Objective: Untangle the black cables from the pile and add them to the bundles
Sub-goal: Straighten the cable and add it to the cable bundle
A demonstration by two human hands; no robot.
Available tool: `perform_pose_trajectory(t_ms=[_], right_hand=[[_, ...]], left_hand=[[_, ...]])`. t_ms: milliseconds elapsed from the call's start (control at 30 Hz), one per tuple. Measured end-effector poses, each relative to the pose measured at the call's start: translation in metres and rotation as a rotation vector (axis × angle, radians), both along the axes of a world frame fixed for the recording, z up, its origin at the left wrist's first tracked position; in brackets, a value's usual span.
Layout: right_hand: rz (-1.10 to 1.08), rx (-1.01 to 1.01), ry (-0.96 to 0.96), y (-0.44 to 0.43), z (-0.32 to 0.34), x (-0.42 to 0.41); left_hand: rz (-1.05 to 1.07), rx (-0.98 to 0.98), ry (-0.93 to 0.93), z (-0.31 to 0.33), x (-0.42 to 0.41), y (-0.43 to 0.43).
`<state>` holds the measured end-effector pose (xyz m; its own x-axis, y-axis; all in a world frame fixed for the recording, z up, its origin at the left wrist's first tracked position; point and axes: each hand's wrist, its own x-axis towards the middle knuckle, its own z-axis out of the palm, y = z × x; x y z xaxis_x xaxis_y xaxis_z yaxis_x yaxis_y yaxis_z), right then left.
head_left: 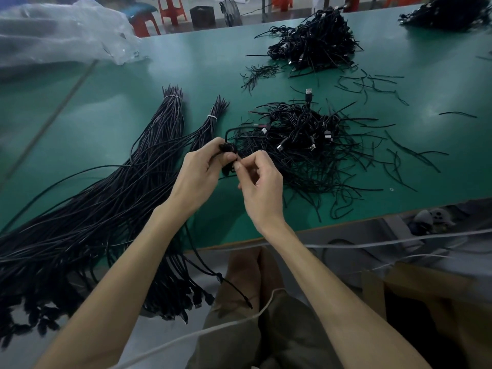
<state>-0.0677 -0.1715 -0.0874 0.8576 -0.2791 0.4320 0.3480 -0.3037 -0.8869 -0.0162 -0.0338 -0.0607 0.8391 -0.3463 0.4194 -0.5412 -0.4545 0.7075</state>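
A small coiled black cable (pixel 228 149) is held above the green table between both hands. My left hand (pixel 202 174) grips the coil from the left, thumb on top. My right hand (pixel 259 182) pinches a strand of it at the fingertips. A loop of the same cable arcs up toward the tangled pile of black cables with USB plugs (pixel 300 139) just right of the hands. Two long bundles tied with white bands (pixel 159 161) lie to the left, their ends hanging over the table's front edge. One loose cable (pixel 213 272) drops from the left hand over the edge.
A second heap of cables (pixel 316 43) sits farther back, another at the far right corner (pixel 447 12). Short black offcuts (pixel 372 83) are scattered right of the piles. A clear plastic bag (pixel 61 33) lies at the back left. White cords (pixel 372 243) run below the table edge (pixel 292 233).
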Motion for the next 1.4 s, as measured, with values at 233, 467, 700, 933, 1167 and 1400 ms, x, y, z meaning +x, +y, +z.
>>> perform_pose_trajectory(t_ms=[233, 467, 700, 933, 1167, 1400], right_hand=[[0.004, 0.003, 0.001, -0.001, -0.001, 0.001], [-0.005, -0.098, -0.040, 0.003, 0.001, 0.000], [-0.032, -0.211, -0.088, 0.008, 0.002, 0.000], [-0.011, -0.095, -0.031, 0.007, 0.004, -0.001], [-0.023, 0.112, 0.068, 0.004, 0.010, -0.005], [-0.114, 0.255, 0.047, -0.019, 0.050, 0.011]], left_hand=[[0.056, -0.097, 0.249, 0.019, -0.001, -0.009], [0.036, -0.013, 0.547, 0.043, 0.000, 0.000], [0.002, -0.115, 0.693, 0.059, -0.003, 0.017], [0.019, -0.163, 0.604, 0.050, -0.011, 0.011], [0.243, -0.140, 0.402, 0.028, -0.007, 0.018], [0.538, 0.747, 0.182, 0.013, -0.015, 0.038]])
